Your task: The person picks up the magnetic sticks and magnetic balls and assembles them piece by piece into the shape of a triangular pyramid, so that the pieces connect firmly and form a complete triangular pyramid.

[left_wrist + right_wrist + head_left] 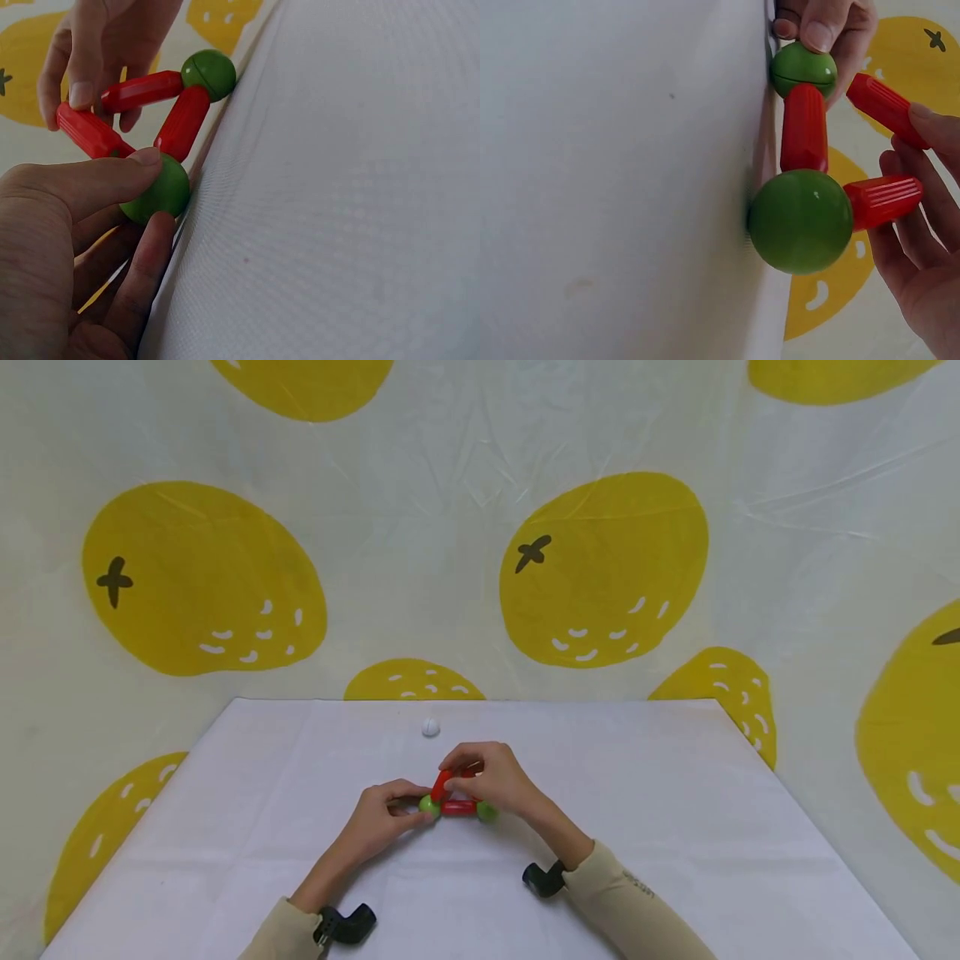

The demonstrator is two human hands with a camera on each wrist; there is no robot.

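While pinched from both sides, stands near the middle of the bench (675, 827): a small frame of red rods and green balls (457, 802). Consists of a base rod (458, 808) lying flat between a left green ball (429, 806) and a right green ball (486, 812), both resting on the white cloth. Rises from each ball a further red rod, one from the left ball (94, 135) and one from the right ball (883, 201), tilted toward each other above the base; upper ends near one another, touching or apart cannot be told. Pinches the left green ball between thumb and forefinger: left hand (378, 818), remaining fingers curled under. Grips the tops of the two slanted rods with bent fingers: right hand (491, 777). Lies apart, toward the far edge of the bench: a white ball (430, 727). Hangs behind and around: a pale sheet printed with large yellow fruits (600, 568). Show on both wrists, over beige sleeves: black camera mounts (345, 927).
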